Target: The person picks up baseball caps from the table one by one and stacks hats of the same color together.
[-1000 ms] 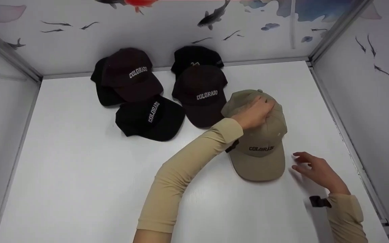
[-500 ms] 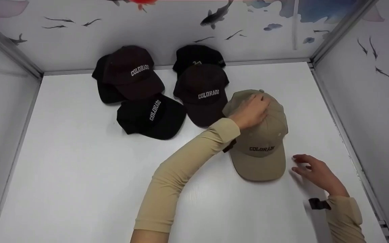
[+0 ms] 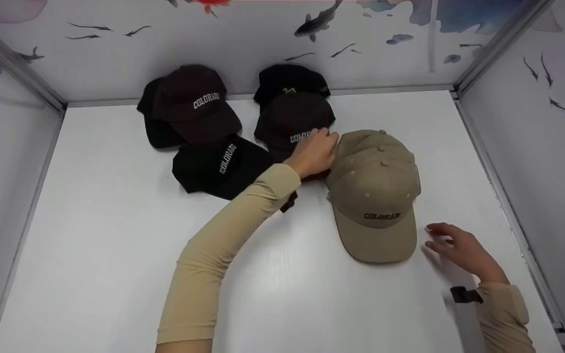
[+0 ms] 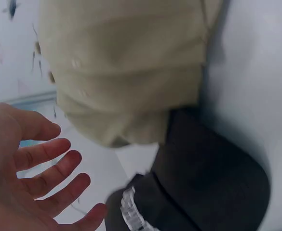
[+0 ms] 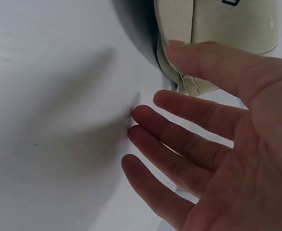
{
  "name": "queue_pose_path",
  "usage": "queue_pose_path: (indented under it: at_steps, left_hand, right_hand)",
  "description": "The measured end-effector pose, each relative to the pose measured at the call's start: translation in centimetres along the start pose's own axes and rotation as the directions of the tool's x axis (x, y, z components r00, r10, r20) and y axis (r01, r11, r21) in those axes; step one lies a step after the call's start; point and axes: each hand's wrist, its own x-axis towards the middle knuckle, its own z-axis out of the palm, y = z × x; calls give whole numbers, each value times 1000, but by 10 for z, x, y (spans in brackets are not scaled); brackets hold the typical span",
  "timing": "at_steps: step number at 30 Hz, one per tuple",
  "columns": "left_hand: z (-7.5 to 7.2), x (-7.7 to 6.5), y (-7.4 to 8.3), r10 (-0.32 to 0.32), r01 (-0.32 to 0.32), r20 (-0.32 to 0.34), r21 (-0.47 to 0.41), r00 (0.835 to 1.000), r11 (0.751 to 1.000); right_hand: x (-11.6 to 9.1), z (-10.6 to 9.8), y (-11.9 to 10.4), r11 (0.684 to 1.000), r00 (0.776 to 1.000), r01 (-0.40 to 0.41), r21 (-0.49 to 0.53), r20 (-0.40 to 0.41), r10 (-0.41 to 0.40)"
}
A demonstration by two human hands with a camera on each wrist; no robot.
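Observation:
Beige caps (image 3: 385, 191) lie nested in a stack at the right of the table, the top one marked COLORADO. My left hand (image 3: 314, 152) hovers over the dark maroon cap (image 3: 290, 113) just left of the stack, hiding part of its lettering and brim. In the left wrist view the fingers (image 4: 59, 168) are spread and loosely bent, holding nothing, with the beige stack and a dark cap beyond them. My right hand (image 3: 461, 247) stays to the right of the beige brim, fingers apart and loosely bent. The right wrist view shows nothing held in it.
A black cap (image 3: 292, 81) sits behind the middle maroon cap. Left of these, another maroon cap (image 3: 194, 98) overlaps a black cap (image 3: 157, 130), and a black COLORADO cap (image 3: 209, 166) lies in front. Printed walls (image 3: 243, 44) with metal edging bound the white table (image 3: 115, 255).
My left hand has left the top of the beige caps and moved left over the middle maroon cap. The beige stack's crowns now show. My right hand stays in place.

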Motion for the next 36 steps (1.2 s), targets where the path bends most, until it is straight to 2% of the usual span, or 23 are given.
queue_pose_path:
  at_steps: [3,6,11,15,17,19,21,24,26,28,30,32,33,34,35,36]
  left_hand:
    - [-10,-12,-21,-60,59,40,11,997,998]
    - [-20,-25,-42,-117,115,58,25,991,993]
    - [-35,-49,-81,-196,193,57,46,979,980]
    - [-46,-70,-115,-283,279,30,104,959,955]
    - [-52,-80,-132,-344,340,7,130,939,931]
    - [-57,-90,-147,-410,407,-10,146,912,902]
    - [-61,-99,-159,-482,477,-3,146,876,867]
    - [-64,-112,-171,-582,573,53,125,811,810]
    - [-65,-120,-176,-627,620,114,95,771,779]
    - [-66,-126,-181,-647,650,154,33,747,759]
    - [-67,-130,-186,-646,662,177,-45,743,748]
    - [-68,-134,-193,-632,655,177,-139,754,743]
    - [-69,-137,-196,-629,654,180,-210,757,727]
    - [-69,-139,-200,-627,653,190,-289,756,700]
    - [-70,-141,-203,-627,652,206,-373,751,660]
    - [-71,-144,-206,-626,649,227,-460,746,606]
  right_hand:
    - [3,-4,-5,999,1000,30,-16,1,-30]
    - [6,-8,-12,997,997,69,-33,-31,-70]
    - [6,-14,-27,988,984,131,-86,-112,-140]
    - [2,-16,-40,976,971,173,-129,-142,-191]
    - [0,-17,-46,971,965,190,-147,-154,-213]
    - [-3,-16,-50,966,958,205,-160,-170,-231]
    - [-5,-16,-54,961,951,217,-171,-187,-248]
    - [-7,-15,-59,957,945,228,-182,-196,-262]
    - [-7,-14,-61,956,946,227,-186,-191,-262]
    - [-7,-14,-62,956,948,223,-191,-185,-258]
    - [-6,-13,-63,953,947,227,-198,-182,-263]
    - [-5,-12,-64,950,943,237,-205,-185,-276]
    - [-4,-11,-64,948,940,245,-205,-188,-284]
    - [-4,-10,-64,946,937,254,-203,-191,-293]
    - [-3,-9,-64,943,934,262,-205,-194,-301]
    - [-2,-9,-64,942,931,268,-203,-196,-307]
